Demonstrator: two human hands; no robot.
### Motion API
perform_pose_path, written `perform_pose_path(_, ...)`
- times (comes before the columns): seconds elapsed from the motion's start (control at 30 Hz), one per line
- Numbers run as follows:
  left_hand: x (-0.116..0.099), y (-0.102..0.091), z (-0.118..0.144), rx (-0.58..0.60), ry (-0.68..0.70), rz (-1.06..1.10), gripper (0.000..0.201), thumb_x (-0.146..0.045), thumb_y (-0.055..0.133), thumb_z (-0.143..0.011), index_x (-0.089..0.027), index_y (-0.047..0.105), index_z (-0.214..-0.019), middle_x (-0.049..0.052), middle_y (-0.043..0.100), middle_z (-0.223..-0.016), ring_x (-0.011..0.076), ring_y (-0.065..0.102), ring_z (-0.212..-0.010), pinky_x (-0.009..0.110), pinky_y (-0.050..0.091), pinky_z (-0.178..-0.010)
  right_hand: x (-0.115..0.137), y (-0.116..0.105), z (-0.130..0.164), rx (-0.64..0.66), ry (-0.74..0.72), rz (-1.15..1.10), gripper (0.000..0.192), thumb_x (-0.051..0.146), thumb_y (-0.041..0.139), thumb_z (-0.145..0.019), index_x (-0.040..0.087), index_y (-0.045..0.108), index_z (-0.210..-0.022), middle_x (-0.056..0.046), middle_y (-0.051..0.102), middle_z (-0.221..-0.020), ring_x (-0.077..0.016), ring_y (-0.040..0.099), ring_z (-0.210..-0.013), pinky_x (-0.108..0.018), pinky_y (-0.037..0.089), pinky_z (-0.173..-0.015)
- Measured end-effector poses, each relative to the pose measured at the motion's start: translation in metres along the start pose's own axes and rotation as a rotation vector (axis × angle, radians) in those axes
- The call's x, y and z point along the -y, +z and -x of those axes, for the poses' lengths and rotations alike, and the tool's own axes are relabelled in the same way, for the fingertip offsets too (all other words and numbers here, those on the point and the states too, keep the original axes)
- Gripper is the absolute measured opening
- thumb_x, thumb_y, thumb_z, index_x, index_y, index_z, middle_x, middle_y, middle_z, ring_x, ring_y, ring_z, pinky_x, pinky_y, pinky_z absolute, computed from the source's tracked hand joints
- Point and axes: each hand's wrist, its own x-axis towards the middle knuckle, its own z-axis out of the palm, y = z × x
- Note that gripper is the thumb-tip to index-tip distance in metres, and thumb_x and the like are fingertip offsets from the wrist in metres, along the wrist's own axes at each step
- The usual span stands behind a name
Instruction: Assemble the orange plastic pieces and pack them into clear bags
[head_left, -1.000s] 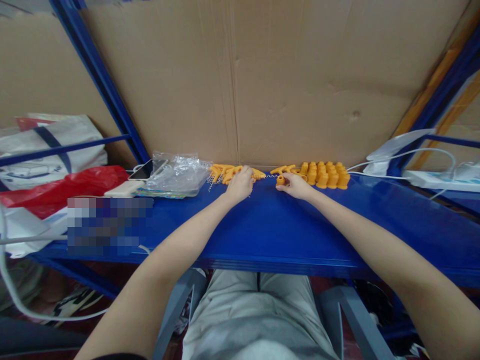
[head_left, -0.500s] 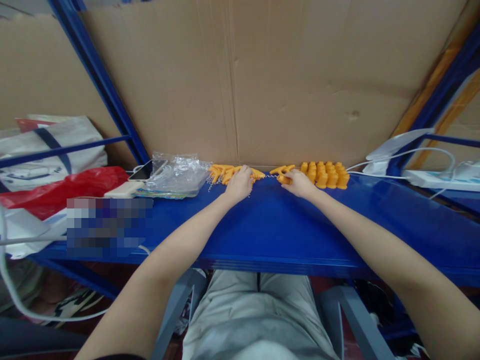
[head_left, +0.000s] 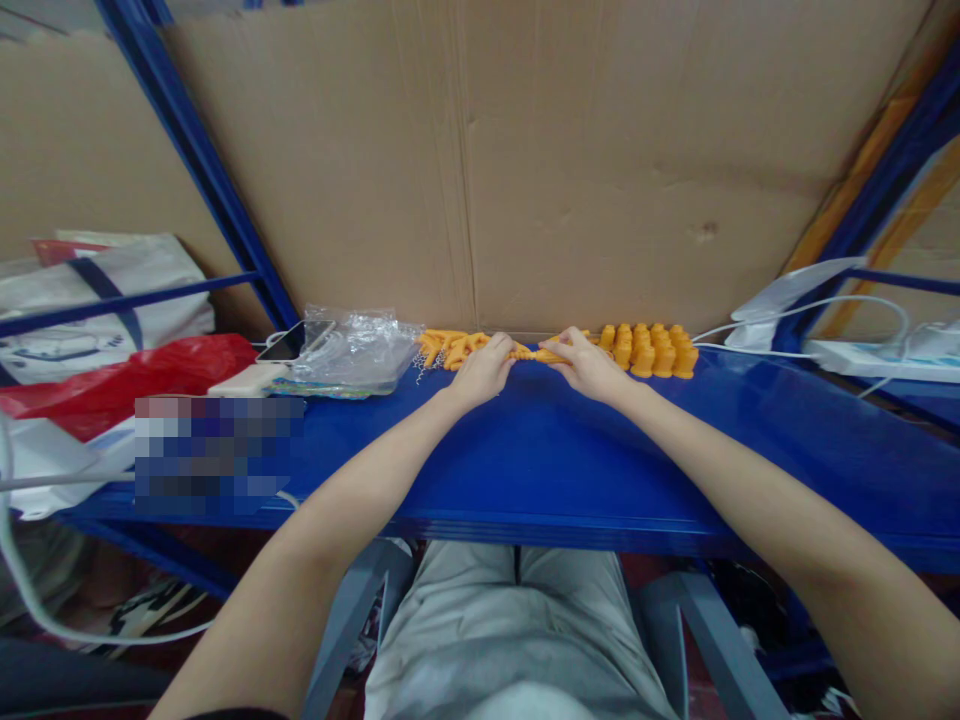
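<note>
My left hand (head_left: 484, 372) is closed, its fingers pinched on a slim orange plastic part (head_left: 523, 353) that sticks out to the right. My right hand (head_left: 591, 370) has its fingers closed on another orange part (head_left: 551, 353), and the two parts meet end to end between my hands. To the left lies a pile of pointed orange pieces (head_left: 433, 346) with thin metal spirals (head_left: 420, 373) hanging off it. Several stubby orange pieces (head_left: 664, 350) stand in tight rows beside my right hand. My fingers hide much of the held parts.
All this is on a blue shelf (head_left: 525, 450) against a cardboard sheet (head_left: 562, 180). A clear plastic bag (head_left: 352, 350), a phone (head_left: 283, 345), a white box (head_left: 247, 379) and a red bag (head_left: 165, 375) lie left. A white power strip (head_left: 885, 358) and cables lie right.
My right hand has moved slightly left and its held part now meets the one at my left hand. The metal spiral that showed between my hands is no longer visible.
</note>
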Motion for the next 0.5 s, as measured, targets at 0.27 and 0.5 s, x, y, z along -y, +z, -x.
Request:
perform_pose_path(0.27,0.000,0.002,-0.001,-0.014,-0.004,0.037,0.017,-0.011,0.042,-0.093,-0.018,0.054,-0.103,0.009,0.059,-0.110,0.0204,0.058,-0.104,0.034,0.047,-0.094,-0.008,0.000,-0.004,0.025,-0.016,-0.162,0.042,0.023,0.052,-0.092,0.022,0.061,-0.133,-0.012,0.062,-0.114,-0.0279,0.062,-0.106,-0.045,0.049,-0.098)
perform_pose_path(0.5,0.000,0.003,-0.002,-0.002,-0.032,0.016,0.016,-0.012,0.042,-0.093,-0.019,0.054,-0.101,0.009,0.058,-0.109,0.0215,0.058,-0.104,0.035,0.048,-0.093,-0.028,0.002,-0.007,0.052,0.169,-0.652,0.035,0.026,0.067,-0.083,0.021,0.056,-0.115,-0.009,0.068,-0.110,-0.0212,0.070,-0.091,-0.040,0.058,-0.082)
